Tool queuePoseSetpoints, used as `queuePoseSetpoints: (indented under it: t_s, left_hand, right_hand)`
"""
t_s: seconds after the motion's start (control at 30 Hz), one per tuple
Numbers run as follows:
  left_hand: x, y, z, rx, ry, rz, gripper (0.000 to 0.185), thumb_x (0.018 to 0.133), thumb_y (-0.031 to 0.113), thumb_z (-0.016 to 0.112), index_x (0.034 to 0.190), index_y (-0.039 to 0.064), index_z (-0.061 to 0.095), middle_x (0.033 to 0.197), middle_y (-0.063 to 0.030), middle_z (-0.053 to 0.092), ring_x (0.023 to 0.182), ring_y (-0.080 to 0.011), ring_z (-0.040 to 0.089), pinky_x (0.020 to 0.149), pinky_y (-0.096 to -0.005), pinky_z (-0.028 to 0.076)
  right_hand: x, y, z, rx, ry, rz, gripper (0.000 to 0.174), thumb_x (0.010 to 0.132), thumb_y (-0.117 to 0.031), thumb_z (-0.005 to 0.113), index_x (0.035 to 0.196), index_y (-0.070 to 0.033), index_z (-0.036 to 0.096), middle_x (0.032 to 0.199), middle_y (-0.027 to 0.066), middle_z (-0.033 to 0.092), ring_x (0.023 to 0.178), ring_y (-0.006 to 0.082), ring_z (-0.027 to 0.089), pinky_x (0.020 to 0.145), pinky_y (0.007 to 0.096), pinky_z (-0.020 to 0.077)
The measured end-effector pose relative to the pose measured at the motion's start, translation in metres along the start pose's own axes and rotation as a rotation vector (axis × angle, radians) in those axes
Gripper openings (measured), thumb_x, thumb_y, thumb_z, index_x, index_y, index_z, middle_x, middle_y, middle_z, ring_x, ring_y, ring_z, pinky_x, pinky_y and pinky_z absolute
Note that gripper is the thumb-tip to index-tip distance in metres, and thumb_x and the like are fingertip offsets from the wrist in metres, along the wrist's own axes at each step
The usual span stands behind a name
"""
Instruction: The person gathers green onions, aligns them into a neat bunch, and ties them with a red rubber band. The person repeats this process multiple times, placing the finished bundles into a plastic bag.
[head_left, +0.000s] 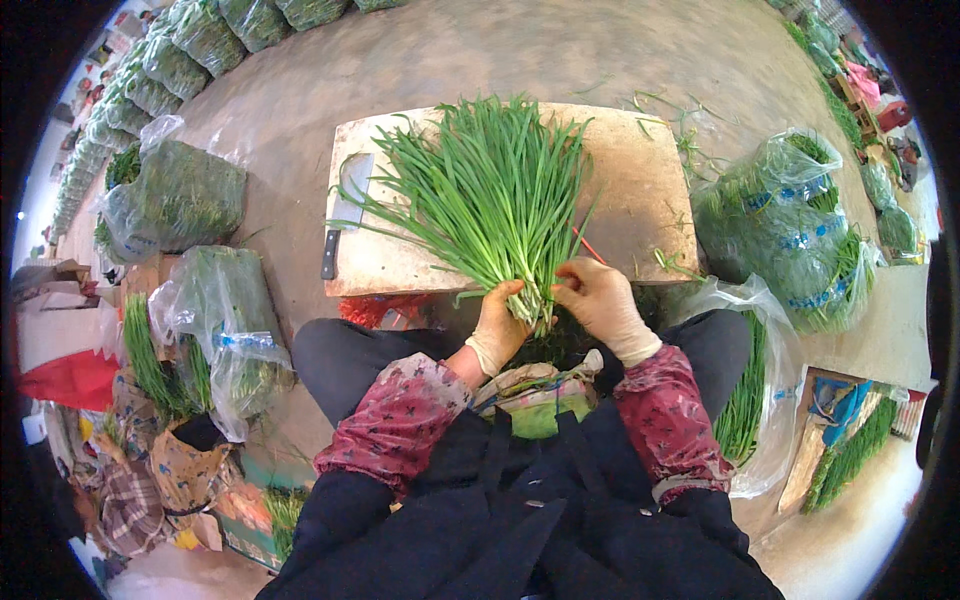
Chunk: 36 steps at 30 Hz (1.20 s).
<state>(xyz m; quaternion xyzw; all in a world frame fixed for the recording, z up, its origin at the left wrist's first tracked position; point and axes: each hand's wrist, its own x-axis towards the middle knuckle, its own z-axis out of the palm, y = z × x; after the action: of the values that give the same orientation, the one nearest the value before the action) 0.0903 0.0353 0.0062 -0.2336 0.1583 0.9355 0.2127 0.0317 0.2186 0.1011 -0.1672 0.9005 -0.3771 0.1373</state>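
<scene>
A large bunch of green Chinese chives lies fanned out over a pale, worn board, its white stem ends toward me. My left hand, in a thin glove, holds the stem ends from the left. Beside them on the right is my right hand, also gloved, its thumb and fingers bent close together at the edge of the bunch; whether they pinch a stem is unclear. A cleaver with a black handle rests at the board's left side. A thin red strip lies on the board near my right hand.
Plastic bags of greens stand at the left and right. An open bag of chives sits beside my right leg. Red ties lie below the board's front edge. Rows of filled bags line the upper left.
</scene>
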Motion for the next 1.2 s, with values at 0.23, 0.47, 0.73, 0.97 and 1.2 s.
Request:
queuePoseSetpoints:
  t_s: [0.23, 0.47, 0.73, 0.97, 1.2]
  left_hand:
    - [-0.003, 0.002, 0.002, -0.001, 0.132, -0.012, 0.036, 0.097, 0.029, 0.058, 0.127, 0.009, 0.063, 0.115, -0.0053, 0.073, 0.105, -0.026, 0.069, 0.097, -0.0462, 0.053]
    - [0.003, 0.002, -0.004, 0.018, 0.028, -0.032, 0.043, 0.099, 0.032, 0.054, 0.132, 0.007, 0.062, 0.118, -0.0099, 0.074, 0.109, -0.0306, 0.07, 0.102, -0.0528, 0.052]
    - [0.0, 0.001, -0.001, 0.038, 0.021, -0.011, 0.043, 0.1, 0.033, 0.051, 0.13, 0.005, 0.063, 0.119, -0.0114, 0.074, 0.109, -0.0299, 0.07, 0.097, -0.0507, 0.055]
    - [0.003, 0.0, -0.001, 0.011, 0.102, -0.025, 0.035, 0.101, 0.034, 0.055, 0.125, 0.011, 0.065, 0.115, -0.0062, 0.074, 0.108, -0.0276, 0.069, 0.099, -0.0529, 0.051]
    - [0.002, -0.001, -0.003, 0.063, 0.144, -0.03, 0.034, 0.1, 0.038, 0.06, 0.126, 0.016, 0.063, 0.118, -0.0027, 0.073, 0.108, -0.0249, 0.068, 0.095, -0.0508, 0.052]
  right_hand:
    - [0.023, 0.0, 0.047, -0.39, 0.149, -0.248, 0.022, 0.085, -0.026, 0.077, 0.097, -0.008, 0.073, 0.083, 0.0132, 0.07, 0.082, 0.0363, 0.072, 0.072, 0.0488, 0.0565]
    - [0.022, 0.021, 0.035, 0.294, -0.048, 0.145, 0.017, 0.1, -0.02, 0.068, 0.1, -0.004, 0.071, 0.079, 0.0078, 0.07, 0.069, 0.0204, 0.066, 0.065, 0.034, 0.0521]
    - [0.015, 0.016, 0.018, 0.401, -0.035, 0.126, 0.013, 0.1, -0.016, 0.067, 0.103, -0.003, 0.07, 0.081, 0.0093, 0.069, 0.074, 0.0158, 0.066, 0.069, 0.0337, 0.053]
    - [0.015, -0.009, 0.033, -0.238, 0.143, -0.222, 0.022, 0.085, -0.024, 0.078, 0.097, -0.007, 0.07, 0.088, 0.0137, 0.072, 0.083, 0.037, 0.072, 0.071, 0.0466, 0.0564]
    - [0.032, -0.001, 0.049, -0.4, 0.112, -0.158, 0.018, 0.088, -0.024, 0.074, 0.091, -0.006, 0.071, 0.088, 0.0149, 0.073, 0.084, 0.035, 0.073, 0.071, 0.0475, 0.0567]
